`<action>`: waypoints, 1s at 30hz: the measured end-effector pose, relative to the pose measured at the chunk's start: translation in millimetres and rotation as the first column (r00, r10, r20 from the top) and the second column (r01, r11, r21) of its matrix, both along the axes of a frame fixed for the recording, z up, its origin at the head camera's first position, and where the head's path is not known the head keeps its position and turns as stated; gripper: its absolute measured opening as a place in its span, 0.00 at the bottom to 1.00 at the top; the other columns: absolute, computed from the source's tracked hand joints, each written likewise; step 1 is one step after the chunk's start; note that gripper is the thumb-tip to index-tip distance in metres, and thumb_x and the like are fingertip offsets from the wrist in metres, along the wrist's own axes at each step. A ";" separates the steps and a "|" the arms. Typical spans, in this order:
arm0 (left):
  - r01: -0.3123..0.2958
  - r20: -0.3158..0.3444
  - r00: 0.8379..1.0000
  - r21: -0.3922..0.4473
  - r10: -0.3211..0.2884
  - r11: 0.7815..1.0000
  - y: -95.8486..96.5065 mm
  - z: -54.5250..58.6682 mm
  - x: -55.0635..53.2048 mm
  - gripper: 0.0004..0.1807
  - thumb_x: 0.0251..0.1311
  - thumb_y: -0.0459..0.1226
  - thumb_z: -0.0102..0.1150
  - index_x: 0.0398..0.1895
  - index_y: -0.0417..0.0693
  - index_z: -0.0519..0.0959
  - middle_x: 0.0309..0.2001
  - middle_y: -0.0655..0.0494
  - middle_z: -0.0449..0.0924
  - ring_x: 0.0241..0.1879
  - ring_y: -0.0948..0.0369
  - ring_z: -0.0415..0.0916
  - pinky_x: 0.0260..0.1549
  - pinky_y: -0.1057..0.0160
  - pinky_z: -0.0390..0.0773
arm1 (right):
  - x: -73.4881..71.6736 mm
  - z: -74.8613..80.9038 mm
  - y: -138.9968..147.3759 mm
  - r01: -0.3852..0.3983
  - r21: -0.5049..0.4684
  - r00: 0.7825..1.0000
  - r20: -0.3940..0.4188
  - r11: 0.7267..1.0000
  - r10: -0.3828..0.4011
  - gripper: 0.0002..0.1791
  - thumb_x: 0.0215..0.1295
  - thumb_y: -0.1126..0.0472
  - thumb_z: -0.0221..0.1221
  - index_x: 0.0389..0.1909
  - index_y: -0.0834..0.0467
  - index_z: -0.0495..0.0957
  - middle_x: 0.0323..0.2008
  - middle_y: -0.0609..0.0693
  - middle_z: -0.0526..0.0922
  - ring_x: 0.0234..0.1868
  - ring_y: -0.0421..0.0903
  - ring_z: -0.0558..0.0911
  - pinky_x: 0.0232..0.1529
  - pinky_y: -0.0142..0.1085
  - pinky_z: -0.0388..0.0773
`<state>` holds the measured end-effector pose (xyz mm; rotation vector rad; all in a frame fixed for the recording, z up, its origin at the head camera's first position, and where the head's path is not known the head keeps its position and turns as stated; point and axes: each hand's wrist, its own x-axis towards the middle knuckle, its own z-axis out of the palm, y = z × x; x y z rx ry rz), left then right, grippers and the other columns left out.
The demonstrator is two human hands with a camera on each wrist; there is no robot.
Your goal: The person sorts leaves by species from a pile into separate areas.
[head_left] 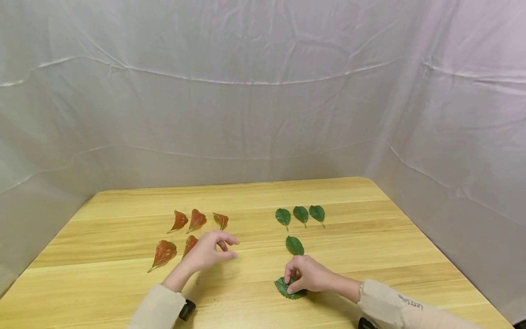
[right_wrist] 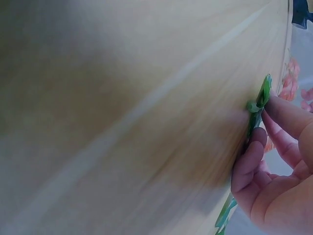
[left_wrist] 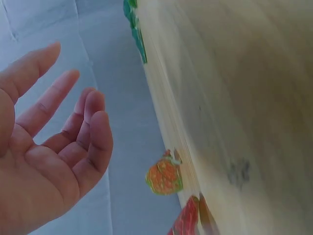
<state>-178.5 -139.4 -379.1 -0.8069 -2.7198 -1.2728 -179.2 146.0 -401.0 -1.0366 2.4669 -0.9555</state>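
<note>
My right hand (head_left: 309,274) pinches a green leaf (head_left: 281,286) with serrated edges, low over the near part of the table. In the right wrist view, thumb and fingers meet at that leaf's edge. Just beyond the hand lies another green leaf (head_left: 294,246), its lower end close to the knuckles. My left hand (head_left: 210,251) hovers above the table with loosely bent fingers and nothing in them. It partly covers a red leaf (head_left: 190,245). Left of that is a larger red leaf (head_left: 165,251) with its stem toward me.
Farther back on the wooden table (head_left: 246,201) are three red leaves (head_left: 197,218) in a row on the left. Three green leaves (head_left: 301,214) form a row on the right. Grey cloth (head_left: 246,114) hangs behind the table and along its sides.
</note>
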 end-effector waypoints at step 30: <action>0.169 0.228 0.965 -0.170 -0.129 0.971 41.0 -6.5 10.7 0.15 0.36 0.32 0.71 0.32 0.38 0.82 0.25 0.59 0.74 0.23 0.66 0.64 0.24 0.68 0.68 | -1.6 2.3 1.2 -0.043 -0.034 0.997 0.060 0.999 0.045 0.10 0.44 0.69 0.67 0.22 0.59 0.74 0.17 0.39 0.65 0.20 0.32 0.62 0.22 0.25 0.63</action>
